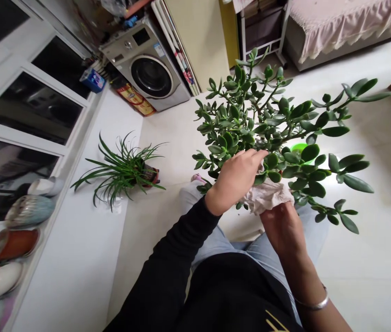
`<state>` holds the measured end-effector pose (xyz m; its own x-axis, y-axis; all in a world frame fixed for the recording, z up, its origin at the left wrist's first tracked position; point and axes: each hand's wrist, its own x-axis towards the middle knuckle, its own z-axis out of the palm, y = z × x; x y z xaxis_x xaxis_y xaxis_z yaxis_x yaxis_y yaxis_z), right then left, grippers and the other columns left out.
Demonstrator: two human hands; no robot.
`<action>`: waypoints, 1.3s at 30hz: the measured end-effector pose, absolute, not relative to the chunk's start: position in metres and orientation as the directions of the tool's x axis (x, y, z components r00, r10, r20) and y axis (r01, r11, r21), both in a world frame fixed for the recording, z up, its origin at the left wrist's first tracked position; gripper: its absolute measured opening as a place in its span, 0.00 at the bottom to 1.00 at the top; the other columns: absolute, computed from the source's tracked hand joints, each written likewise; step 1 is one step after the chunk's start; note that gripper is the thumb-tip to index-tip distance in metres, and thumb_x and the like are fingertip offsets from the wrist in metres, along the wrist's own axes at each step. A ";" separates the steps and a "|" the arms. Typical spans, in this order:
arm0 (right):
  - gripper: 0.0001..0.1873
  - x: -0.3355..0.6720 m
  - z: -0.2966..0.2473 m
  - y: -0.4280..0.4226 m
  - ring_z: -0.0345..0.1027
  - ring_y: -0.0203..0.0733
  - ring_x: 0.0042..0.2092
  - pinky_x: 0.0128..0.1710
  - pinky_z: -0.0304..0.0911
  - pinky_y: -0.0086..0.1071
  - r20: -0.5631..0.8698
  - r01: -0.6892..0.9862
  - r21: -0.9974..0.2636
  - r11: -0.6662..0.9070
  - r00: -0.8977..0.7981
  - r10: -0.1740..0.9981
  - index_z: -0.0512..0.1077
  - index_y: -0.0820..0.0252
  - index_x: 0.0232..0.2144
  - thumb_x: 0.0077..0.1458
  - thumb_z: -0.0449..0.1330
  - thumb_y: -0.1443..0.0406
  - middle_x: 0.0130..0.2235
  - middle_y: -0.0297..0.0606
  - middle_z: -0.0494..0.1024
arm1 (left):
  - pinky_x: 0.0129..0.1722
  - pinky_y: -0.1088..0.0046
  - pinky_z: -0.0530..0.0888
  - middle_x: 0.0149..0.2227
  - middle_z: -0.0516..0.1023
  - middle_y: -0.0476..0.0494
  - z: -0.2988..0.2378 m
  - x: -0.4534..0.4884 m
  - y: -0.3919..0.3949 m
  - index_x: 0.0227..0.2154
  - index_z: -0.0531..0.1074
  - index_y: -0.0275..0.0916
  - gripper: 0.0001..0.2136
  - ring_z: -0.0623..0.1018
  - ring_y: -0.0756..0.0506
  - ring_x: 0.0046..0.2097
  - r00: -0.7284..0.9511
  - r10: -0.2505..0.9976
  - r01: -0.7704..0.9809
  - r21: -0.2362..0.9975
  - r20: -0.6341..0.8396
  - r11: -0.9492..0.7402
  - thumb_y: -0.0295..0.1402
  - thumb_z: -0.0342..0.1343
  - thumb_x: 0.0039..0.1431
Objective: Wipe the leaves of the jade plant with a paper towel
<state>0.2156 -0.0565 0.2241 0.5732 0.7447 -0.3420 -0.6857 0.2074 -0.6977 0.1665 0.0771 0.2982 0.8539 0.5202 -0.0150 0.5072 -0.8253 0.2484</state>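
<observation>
A large jade plant (251,124) with thick green leaves spreads out in front of my knees. My right hand (283,226), palm turned up, grips a crumpled pale pink cloth (268,196) under the lower leaves. From the left, my left hand (235,180) reaches in with its fingers bent together over a fold of the same cloth, among the leaves. Its fingertips are partly hidden, and I cannot tell whether a leaf lies inside the cloth.
A spider-like potted plant (122,170) stands left, by the white wall. Several pots (29,210) line the window ledge. Behind are a washing machine (150,76) and a bed with a pink ruffled cover (351,27). Something bright green (299,148) shows behind the leaves.
</observation>
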 end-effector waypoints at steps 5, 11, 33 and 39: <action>0.14 0.220 0.224 -0.062 0.71 0.47 0.62 0.60 0.71 0.44 -0.486 -0.837 -0.498 0.226 0.485 0.727 0.81 0.47 0.45 0.60 0.63 0.51 0.56 0.33 0.82 | 0.48 0.68 0.77 0.45 0.82 0.44 0.296 0.171 0.086 0.48 0.77 0.38 0.14 0.81 0.45 0.49 0.862 0.497 0.505 0.244 -0.098 -0.828 0.23 0.47 0.70; 0.14 0.222 0.220 -0.062 0.72 0.48 0.62 0.66 0.65 0.51 -0.494 -0.831 -0.501 0.240 0.503 0.710 0.81 0.47 0.45 0.62 0.60 0.53 0.54 0.35 0.83 | 0.45 0.67 0.76 0.42 0.83 0.45 0.301 0.174 0.088 0.42 0.78 0.39 0.10 0.82 0.44 0.45 0.857 0.493 0.514 0.310 -0.149 -0.800 0.28 0.51 0.71; 0.13 0.220 0.216 -0.063 0.74 0.48 0.60 0.63 0.71 0.49 -0.487 -0.772 -0.582 0.255 0.581 0.652 0.80 0.52 0.44 0.60 0.59 0.57 0.51 0.38 0.84 | 0.50 0.67 0.77 0.43 0.83 0.41 0.294 0.162 0.074 0.45 0.79 0.35 0.11 0.82 0.45 0.46 0.834 0.548 0.501 0.330 0.064 -0.800 0.22 0.50 0.71; 0.17 0.219 0.219 -0.065 0.72 0.49 0.62 0.67 0.65 0.54 -0.463 -0.748 -0.620 0.235 0.591 0.660 0.80 0.51 0.48 0.61 0.60 0.54 0.57 0.38 0.81 | 0.55 0.66 0.79 0.50 0.83 0.38 0.291 0.136 0.063 0.54 0.76 0.32 0.20 0.83 0.45 0.51 0.776 0.546 0.430 0.369 0.316 -0.824 0.15 0.46 0.68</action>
<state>0.2191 -0.0649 0.2188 0.5912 0.6605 -0.4629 -0.7483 0.2350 -0.6204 0.1359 0.0635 0.2911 0.7756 0.5461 0.3164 0.4299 -0.8242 0.3686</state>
